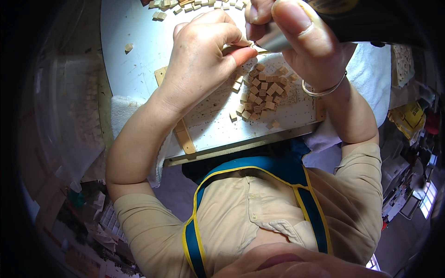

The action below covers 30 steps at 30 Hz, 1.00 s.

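My left hand [204, 46] is closed in a pinch, thumb against fingers, over the white work board. A small pale piece [252, 45] shows at its fingertips, mostly hidden by them. Close to the camera, my right hand [310, 41] is wrapped round a tool with a tapered grey metal end [274, 41]. That narrow end points at the pinched piece; the rest of the tool is hidden by my fingers. Below both hands lies a loose heap of small wooden cubes [264, 90] on the board.
More wooden blocks [199, 4] lie along the far edge, and a single block [129, 47] sits at far left. Wooden strips [184, 136] border the board [213, 127]. White towels [125, 109] flank it. A large dark object [371, 21] fills the upper right.
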Tool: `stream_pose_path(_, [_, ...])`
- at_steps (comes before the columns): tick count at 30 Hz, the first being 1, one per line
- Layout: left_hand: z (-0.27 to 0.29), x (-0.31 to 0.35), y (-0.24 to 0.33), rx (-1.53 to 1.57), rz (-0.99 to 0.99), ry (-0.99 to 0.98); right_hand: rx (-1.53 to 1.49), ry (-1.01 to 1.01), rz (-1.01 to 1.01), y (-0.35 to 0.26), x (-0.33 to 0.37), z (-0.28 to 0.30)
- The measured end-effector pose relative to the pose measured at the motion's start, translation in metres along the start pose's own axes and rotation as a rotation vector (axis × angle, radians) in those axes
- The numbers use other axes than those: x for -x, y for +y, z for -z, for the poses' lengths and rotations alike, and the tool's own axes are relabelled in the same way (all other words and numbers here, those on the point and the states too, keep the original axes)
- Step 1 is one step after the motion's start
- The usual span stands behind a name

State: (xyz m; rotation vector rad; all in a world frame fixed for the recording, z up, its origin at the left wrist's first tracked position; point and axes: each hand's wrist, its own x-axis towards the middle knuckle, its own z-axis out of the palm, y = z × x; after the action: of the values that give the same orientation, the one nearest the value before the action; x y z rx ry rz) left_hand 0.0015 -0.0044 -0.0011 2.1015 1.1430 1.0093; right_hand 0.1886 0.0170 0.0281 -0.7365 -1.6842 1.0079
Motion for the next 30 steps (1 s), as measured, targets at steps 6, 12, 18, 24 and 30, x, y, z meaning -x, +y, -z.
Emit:
stream_pose_path(6, [-0.002, 0.001, -0.001, 0.027, -0.009, 0.041, -0.028, 0.017, 0.006, 0.002, 0.000, -0.001])
stream_pose_path(12, [-0.002, 0.001, -0.003, 0.032, 0.005, 0.018, -0.097, 0.026, -0.018, 0.008, 0.001, -0.002])
stream_pose_path(18, [0.002, -0.002, -0.006, -0.094, -0.097, -0.032, -0.718, 0.063, -0.099, 0.000, 0.006, 0.015])
stream_pose_path(24, [0.025, -0.003, 0.005, -0.028, -0.201, -0.161, -0.519, 0.209, 0.229, -0.001, -0.030, 0.034])
stream_pose_path(30, [0.063, -0.009, -0.024, 0.094, -0.091, -0.006, -0.722, 0.257, 0.119, -0.012, -0.030, 0.024])
